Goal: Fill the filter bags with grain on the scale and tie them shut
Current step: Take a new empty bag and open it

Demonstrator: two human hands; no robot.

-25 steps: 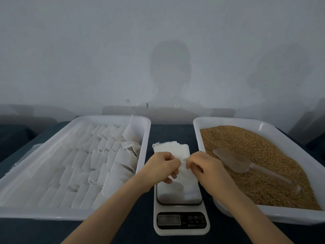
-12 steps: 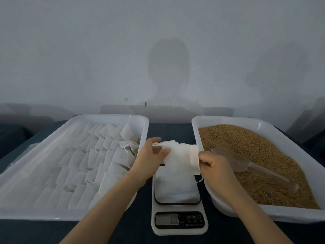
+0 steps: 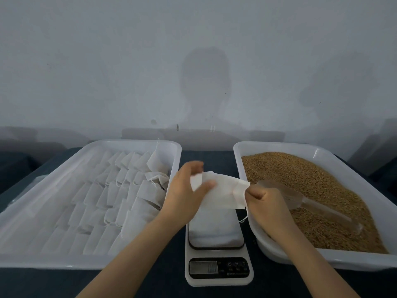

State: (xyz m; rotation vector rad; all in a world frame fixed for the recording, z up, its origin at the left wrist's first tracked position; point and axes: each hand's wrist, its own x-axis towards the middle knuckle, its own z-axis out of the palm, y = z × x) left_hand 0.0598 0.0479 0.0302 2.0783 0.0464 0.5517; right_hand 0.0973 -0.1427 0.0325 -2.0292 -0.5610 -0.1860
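We saw the left hand point(image 3: 189, 190) pinching the left end of a thin white fabric filter bag point(image 3: 223, 190) between thumb and fingers; the right hand point(image 3: 266, 203), fingers curled, gripped its right edge. The bag was stretched between them in the air above the far end of the white digital kitchen scale point(image 3: 218, 267); a thin string point(image 3: 245, 216) dangled from its right corner. A stack of flat white bags point(image 3: 214, 229) lay on the scale's platform. On the left sat a white plastic tray point(image 3: 133, 145) holding rows of small white pouches point(image 3: 120, 190); on the right, a second white tray point(image 3: 279, 145) held golden-brown grain point(image 3: 300, 175), with a clear plastic scoop point(image 3: 300, 198) lying on it just beside the right hand. All of this rested on a dark tabletop point(image 3: 206, 155).
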